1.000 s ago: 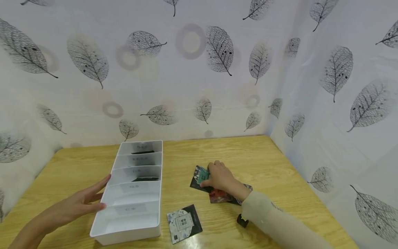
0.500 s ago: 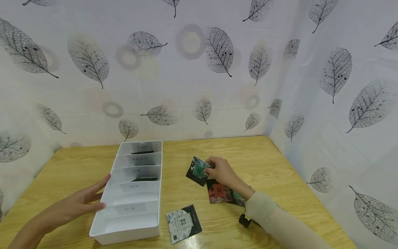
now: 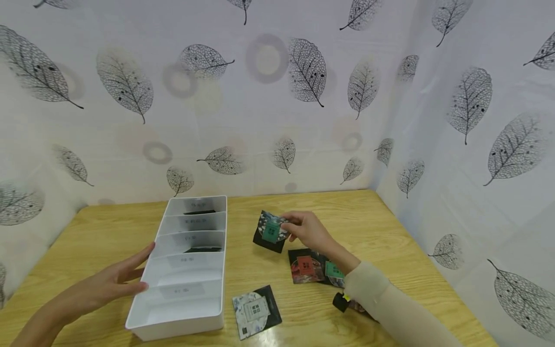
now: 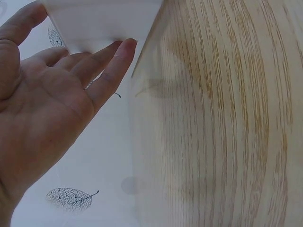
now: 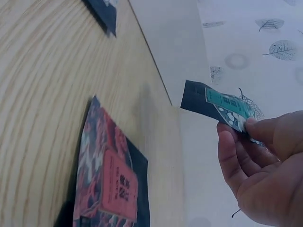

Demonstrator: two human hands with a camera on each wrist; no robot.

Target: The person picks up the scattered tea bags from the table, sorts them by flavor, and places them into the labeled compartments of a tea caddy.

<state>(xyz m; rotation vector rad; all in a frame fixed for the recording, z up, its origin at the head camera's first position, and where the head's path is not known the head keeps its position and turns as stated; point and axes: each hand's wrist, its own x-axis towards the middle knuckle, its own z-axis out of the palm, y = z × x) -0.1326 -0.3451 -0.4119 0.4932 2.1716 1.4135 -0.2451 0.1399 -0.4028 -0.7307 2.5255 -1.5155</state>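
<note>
My right hand pinches a tea packet with a green label by its edge, between thumb and fingers, above the table. In the right wrist view that packet tilts away from the fingertips. A long white divided box stands to the left, with dark packets showing in two of its compartments. Against the box's left side, my left hand rests with extended fingers. The left wrist view has those fingertips right at the white wall.
A red-labelled black tea packet lies on the wooden table, beside another green-labelled packet. Nearer the front is a pale-labelled packet. A dark packet is partly hidden under the right sleeve. Leaf-patterned sheets enclose the table.
My right hand has lifted the green-labelled tea packet off the others and moved it left and away, uncovering the red-labelled packet. The left hand and the box have stayed put.
</note>
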